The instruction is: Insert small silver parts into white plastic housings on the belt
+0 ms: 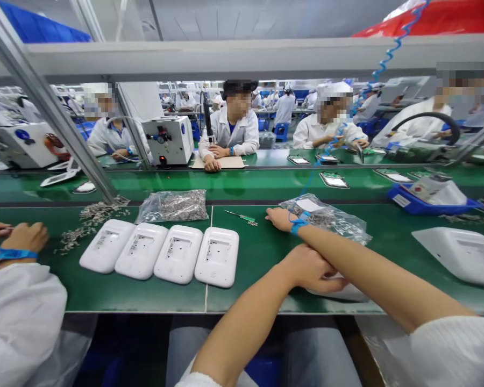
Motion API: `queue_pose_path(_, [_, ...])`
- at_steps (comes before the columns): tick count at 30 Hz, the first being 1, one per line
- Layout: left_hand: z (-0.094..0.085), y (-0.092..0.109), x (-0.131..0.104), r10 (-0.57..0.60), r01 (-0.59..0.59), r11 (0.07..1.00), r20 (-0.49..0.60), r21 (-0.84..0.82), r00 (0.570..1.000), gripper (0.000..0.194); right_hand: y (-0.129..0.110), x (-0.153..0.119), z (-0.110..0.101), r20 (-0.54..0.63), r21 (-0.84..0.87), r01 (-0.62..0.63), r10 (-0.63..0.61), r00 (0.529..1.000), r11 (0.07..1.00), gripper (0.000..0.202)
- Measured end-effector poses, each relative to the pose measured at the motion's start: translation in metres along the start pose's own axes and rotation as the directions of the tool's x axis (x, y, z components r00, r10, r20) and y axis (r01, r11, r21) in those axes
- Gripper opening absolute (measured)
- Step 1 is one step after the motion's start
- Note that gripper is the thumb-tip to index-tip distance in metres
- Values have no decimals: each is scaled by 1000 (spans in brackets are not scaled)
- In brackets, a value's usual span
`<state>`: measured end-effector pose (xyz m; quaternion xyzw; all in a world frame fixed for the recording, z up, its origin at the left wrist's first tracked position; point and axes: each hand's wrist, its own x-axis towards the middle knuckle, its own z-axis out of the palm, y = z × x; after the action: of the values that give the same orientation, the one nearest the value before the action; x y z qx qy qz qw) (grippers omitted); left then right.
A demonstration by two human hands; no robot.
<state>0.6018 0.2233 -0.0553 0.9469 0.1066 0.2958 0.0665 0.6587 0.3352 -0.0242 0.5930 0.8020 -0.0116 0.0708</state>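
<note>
Under my right forearm, my left hand (311,269) reaches across to the right with curled fingers, closed on the edge of a white plastic housing (342,293) mostly covered by the hand and arm. My right hand (280,219), wearing a blue wrist strap (300,222), reaches left beside a clear bag of small metal parts (326,217). Its fingers are bent together; anything inside them is hidden. Left of it lie a few small screws (252,223) and a thin green-handled tool (240,216). Several white housings stand in a row, the nearest one (216,257) showing its recessed compartment.
Loose metal parts (83,223) and another filled bag (175,205) lie at left, near a co-worker's hand (24,239). At right are a white housing (463,255) and a blue tray (431,200). Behind runs a green belt (242,180) carrying panels; co-workers sit across it.
</note>
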Motion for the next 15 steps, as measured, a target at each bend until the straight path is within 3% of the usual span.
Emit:
queue_pose_path(6, [10, -5, 0, 63, -62, 998, -83, 12, 995, 43, 5, 5, 2, -72, 6, -5, 5, 997, 1000, 31])
queue_pose_path(11, [9, -7, -2, 36, -35, 999, -51, 13, 998, 39, 2, 12, -3, -132, 29, -47, 50, 990, 998, 45])
queue_pose_path(15, [4, -5, -6, 34, -34, 999, -62, 2, 998, 32, -6, 11, -9, -173, 52, 0, 9, 985, 999, 44])
